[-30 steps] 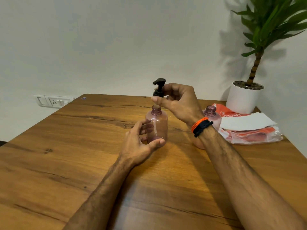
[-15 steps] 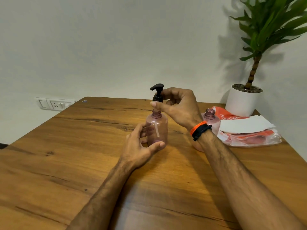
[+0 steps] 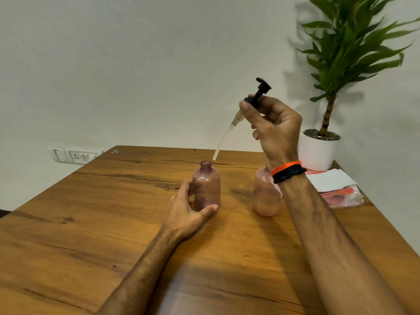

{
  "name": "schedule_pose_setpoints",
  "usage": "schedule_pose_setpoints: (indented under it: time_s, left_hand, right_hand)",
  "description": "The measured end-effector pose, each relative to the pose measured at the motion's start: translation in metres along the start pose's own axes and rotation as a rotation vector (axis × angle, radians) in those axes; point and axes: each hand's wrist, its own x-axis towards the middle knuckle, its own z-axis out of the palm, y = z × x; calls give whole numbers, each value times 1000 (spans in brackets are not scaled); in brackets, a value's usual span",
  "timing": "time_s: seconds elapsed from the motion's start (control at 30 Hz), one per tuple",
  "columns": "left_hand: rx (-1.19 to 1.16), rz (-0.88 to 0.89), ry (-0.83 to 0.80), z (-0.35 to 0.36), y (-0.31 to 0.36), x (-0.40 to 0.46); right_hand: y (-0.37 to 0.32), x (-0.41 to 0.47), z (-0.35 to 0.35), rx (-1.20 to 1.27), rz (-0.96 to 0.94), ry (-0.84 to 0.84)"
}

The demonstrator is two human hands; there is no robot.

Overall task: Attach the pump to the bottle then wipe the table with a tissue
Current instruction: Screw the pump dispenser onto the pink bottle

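A pink see-through bottle stands upright on the wooden table with its neck open. My left hand curls round its lower part, thumb in front. My right hand is raised above and to the right of the bottle and pinches the black pump by its collar. The pump is tilted, and its clear tube slants down to the left, its tip a little above and right of the bottle's neck. A white tissue lies on a plastic pack at the right.
A second pink bottle stands just right of the first, partly behind my right wrist. A tissue pack and a potted plant sit at the table's far right corner. A wall socket is at the left.
The pump was seated in the bottle's neck half a second ago. My right hand has lifted it out, up and to the right, and tilted it. My left hand still holds the bottle.
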Motion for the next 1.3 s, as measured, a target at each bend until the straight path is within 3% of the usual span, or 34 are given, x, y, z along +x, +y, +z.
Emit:
schedule_pose_setpoints:
  time_s: [0.1,0.2,0.27,0.37,0.6,0.87,1.03,1.3]
  left_hand:
    - [91,73,193,2,21,-6]
    - [55,383,440,9,50,-10]
    - [-11,487,489,22,69,-13]
    - [-40,433,375,52,93,-14]
    - [-54,77,74,111,76,3]
    - [-98,111,41,119,63,9]
    - [-96,96,18,118,65,8]
    - [-96,106,14,117,67,5]
  right_hand:
    - [-14,3,-19,-22,-35,10]
    - [-22,6,-40,-78,-67,18]
    - [-24,8,-50,-129,-68,25]
    - [-23,8,-63,-224,-66,32]
    - [-18,10,-76,-331,-74,36]
    - [-22,18,-81,-348,-124,75]
    - [-6,16,-82,-453,-16,-49]
    - [17,14,-92,-637,289,-392]
